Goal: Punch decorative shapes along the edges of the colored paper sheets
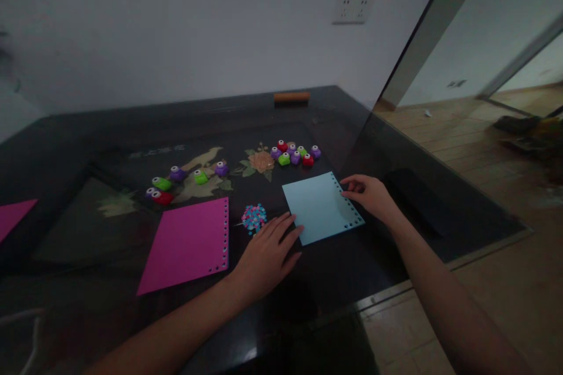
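A light blue sheet of paper (319, 208) lies on the dark table, with small punched holes along its right edge and near its lower right corner. My left hand (268, 258) rests flat with its fingers apart, the fingertips on the sheet's left edge. At the opposite edge, the bent fingers and thumb of my right hand (367, 194) pinch the paper's rim. Small blue, pink and white paper cutouts (254, 218) form a pile just beyond my left fingers. Left of them is a magenta sheet (189, 240), also punched along its right and lower edges.
Several red, green and purple craft punches (295, 157) with white tops cluster behind the blue sheet; more punches (176, 173) stand behind the magenta one. A brown cylinder (291, 96) lies by the wall. Another magenta sheet (15, 217) shows at far left. A dark flat object (416, 202) lies right.
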Demonstrator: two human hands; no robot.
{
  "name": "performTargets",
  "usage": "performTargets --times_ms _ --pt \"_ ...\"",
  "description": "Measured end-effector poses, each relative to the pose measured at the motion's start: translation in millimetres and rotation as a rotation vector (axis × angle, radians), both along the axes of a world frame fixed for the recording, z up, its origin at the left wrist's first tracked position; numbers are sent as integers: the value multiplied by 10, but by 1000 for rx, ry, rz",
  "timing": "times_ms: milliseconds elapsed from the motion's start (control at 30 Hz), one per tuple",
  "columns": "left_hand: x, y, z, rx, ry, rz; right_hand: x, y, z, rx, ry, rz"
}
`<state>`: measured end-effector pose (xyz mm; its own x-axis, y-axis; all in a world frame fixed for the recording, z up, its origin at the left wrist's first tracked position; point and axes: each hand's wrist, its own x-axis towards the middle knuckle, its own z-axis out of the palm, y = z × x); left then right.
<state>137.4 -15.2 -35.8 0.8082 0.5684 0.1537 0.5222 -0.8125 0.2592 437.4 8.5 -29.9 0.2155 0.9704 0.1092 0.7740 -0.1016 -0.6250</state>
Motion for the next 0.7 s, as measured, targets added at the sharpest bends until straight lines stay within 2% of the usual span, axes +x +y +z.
performTargets --times_ms 233,333,433,567,633,700 --pt "0 0 28 20 -17 2 -9 -9 31 -15 21 -13" --pt "-11 8 120 30 -13 -22 -10 -10 37 -7 31 -7" --pt "-83 59 280 25 -48 -44 -1 1 33 -12 32 -15" --pt "-403 264 462 21 -124 45 26 19 16 -50 35 -19" --pt "-684 421 477 19 -139 123 43 24 -2 -44 49 -7" --pt "-1016 591 430 33 -165 224 62 31 -27 -32 58 -1"
